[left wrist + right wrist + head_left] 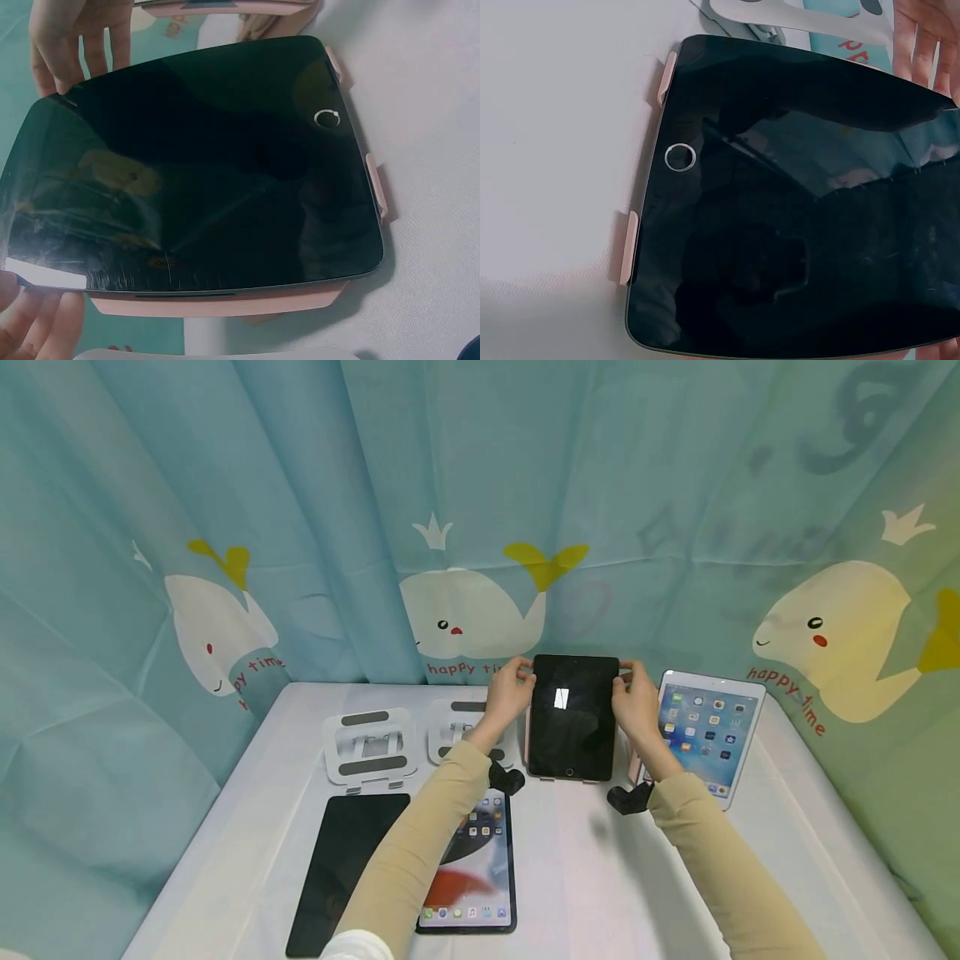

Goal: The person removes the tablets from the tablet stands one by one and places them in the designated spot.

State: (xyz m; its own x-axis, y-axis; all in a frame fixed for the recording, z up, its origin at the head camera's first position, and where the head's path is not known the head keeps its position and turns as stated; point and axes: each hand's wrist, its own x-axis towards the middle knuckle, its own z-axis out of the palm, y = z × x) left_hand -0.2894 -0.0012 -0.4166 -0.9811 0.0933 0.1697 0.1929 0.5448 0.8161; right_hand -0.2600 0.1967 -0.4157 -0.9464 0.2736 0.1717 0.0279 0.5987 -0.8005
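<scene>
A black-screened tablet (573,718) leans nearly upright on a pink stand (217,301), its home button at the bottom. Two pink lips (630,247) of the stand hold its lower edge. My left hand (512,693) pinches the tablet's upper left side between thumb and fingers. On the upper right side, my right hand (633,697) grips the opposite edge. In the left wrist view the right hand (82,45) shows at the top, fingers behind the edge. The right wrist view catches the left hand (926,45) at top right.
At right a white tablet (708,731) with a lit screen leans on another pink stand. Two white stands (371,747) are on the left of the table (570,877). In front of them lie a dark tablet (345,860) and a lit tablet (480,877). A curtain (480,468) hangs behind.
</scene>
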